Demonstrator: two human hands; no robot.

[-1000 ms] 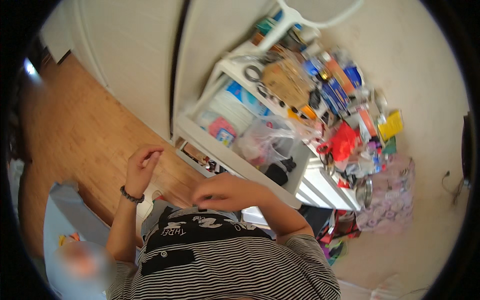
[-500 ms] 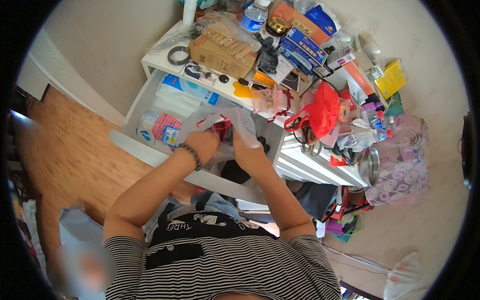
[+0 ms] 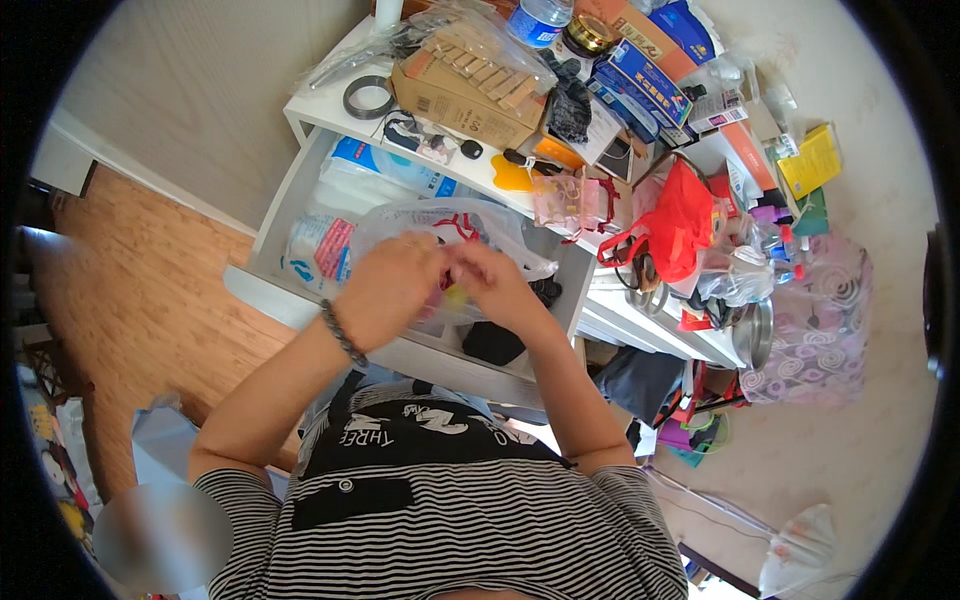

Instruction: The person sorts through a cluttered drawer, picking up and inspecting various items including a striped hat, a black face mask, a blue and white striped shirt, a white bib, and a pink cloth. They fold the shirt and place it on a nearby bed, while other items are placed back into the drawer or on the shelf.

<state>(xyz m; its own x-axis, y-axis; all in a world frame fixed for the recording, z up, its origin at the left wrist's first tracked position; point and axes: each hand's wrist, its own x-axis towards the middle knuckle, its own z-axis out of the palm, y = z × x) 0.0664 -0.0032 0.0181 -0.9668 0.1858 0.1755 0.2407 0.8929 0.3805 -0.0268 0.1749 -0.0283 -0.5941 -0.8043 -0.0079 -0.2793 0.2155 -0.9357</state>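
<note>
My left hand (image 3: pixel 392 288), a dark beaded bracelet at its wrist, meets my right hand (image 3: pixel 505 290) above an open white drawer (image 3: pixel 265 300). Fingertips of both are drawn together at a small reddish thing, mostly hidden and too small to name. A translucent white plastic bag (image 3: pixel 520 235) spreads open around and behind them inside the drawer. Red cords or strips (image 3: pixel 465 228) show in the bag's mouth, and something yellowish shows through below the fingers. Left of the bag lies a red-and-white package (image 3: pixel 335 245); a black item (image 3: pixel 493 343) rests near the drawer front.
On the cabinet top stand a cardboard box (image 3: pixel 420 90), a grey ring (image 3: pixel 369 97), a water bottle (image 3: pixel 540 22) and several blue boxes (image 3: pixel 645 85). A red bag (image 3: pixel 682 225) hangs toward the right edge. Beyond it are clear bottles and a metal bowl (image 3: pixel 757 335).
My hands have come closer together, and my right hand has let go of the bag's right side. The bag has sunk wider into the drawer. The view has shifted slightly.
</note>
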